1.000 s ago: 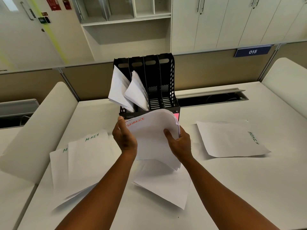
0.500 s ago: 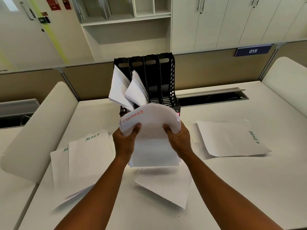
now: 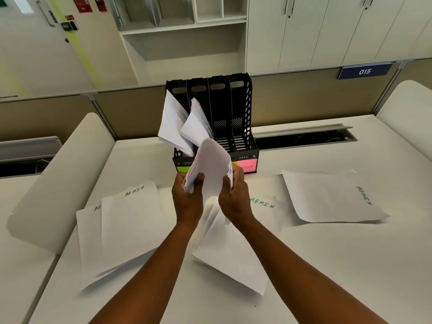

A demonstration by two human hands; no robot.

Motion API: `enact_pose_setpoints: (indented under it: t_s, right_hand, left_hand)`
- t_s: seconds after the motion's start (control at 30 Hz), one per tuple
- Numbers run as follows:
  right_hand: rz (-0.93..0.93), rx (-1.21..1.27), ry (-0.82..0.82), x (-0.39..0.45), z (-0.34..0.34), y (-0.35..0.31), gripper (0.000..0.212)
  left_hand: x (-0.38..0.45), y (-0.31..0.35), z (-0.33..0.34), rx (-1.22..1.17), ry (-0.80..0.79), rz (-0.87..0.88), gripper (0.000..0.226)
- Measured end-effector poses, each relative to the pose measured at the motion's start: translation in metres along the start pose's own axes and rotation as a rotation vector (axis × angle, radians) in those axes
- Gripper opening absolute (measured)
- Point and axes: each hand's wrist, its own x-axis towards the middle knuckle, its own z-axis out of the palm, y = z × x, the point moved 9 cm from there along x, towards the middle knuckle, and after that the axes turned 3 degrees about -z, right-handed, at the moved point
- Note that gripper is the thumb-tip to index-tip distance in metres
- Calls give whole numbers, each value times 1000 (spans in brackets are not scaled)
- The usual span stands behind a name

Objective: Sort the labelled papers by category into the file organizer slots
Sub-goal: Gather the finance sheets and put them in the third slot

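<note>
Finance papers (image 3: 211, 167): gripped by left hand (image 3: 188, 195) and right hand (image 3: 233, 195), now bowed narrower and turned edge-on since a moment ago, raised before the organizer (image 3: 243, 127) at the worktop's (image 3: 327, 265) far edge; slotting seems imminent.

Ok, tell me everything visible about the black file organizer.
The black file organizer looks like plastic, with four upright slots, oval cutouts at the top and a perforated right wall. It stands on the white desk against the partition. The two left slots hold leaning white papers; the two right ones look empty. Green and pink labels show on its front lip, behind the stack held in both hands.
</note>
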Motion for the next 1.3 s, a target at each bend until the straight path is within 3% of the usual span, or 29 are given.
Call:
enact_pose_setpoints:
  t_s: [0.17,0.33,0.53,0.7,0.9,1.3]
  right_hand:
    - [19,-24,12,3,-5,9,36]
    - [122,-124,-65,-5,-4,45,47]
    - [164,-146,-63,-9,-9,58,40]
    - [135,-118,-9,-5,-11,46,48]
    - [254,-234,-155,-17,-6,75,44]
    - [344,-354,-215,-33,-17,98,29]
  left_hand:
    - [0,2,3,69,-15,24,29]
    - [0,-18,2,172,-22,-75,48]
    - [0,-28,-5,146,-19,-127,42]
    - [2,-18,-10,137,45,-82,35]
    - [-1,-47,-10,243,-26,-188,47]
    - [-10,-67,-18,286,-68,-249,34]
